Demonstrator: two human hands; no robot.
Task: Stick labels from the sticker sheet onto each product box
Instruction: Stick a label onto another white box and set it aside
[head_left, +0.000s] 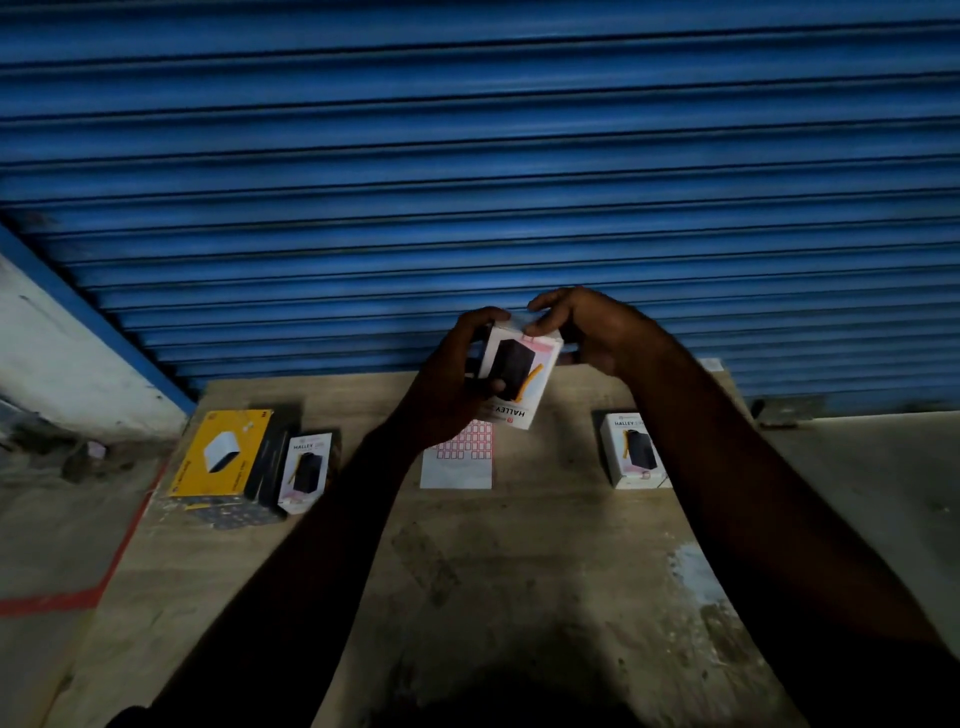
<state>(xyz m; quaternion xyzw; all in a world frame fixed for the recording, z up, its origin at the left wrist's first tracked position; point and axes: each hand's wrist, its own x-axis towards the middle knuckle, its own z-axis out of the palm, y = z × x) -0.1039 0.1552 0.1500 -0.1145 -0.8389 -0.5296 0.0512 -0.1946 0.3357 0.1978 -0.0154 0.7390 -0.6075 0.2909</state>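
My left hand (457, 374) grips a white product box (519, 374) printed with a black device, held tilted above the table. My right hand (576, 327) has its thumb and fingers curled round the box's top edge, where a small red-edged label shows. Below the box the sticker sheet (460, 460) lies flat on the table, with rows of red-framed labels on its upper part. Another white box (631, 452) stands at the right, partly behind my right forearm. A third white box (306, 470) stands at the left beside a yellow box (223, 452).
The wooden table (519, 561) runs up to a blue roller shutter (478, 156). A dark box sits between the yellow one and the left white one. Red tape marks the floor at the left (62, 600). A white patch marks the table at the right.
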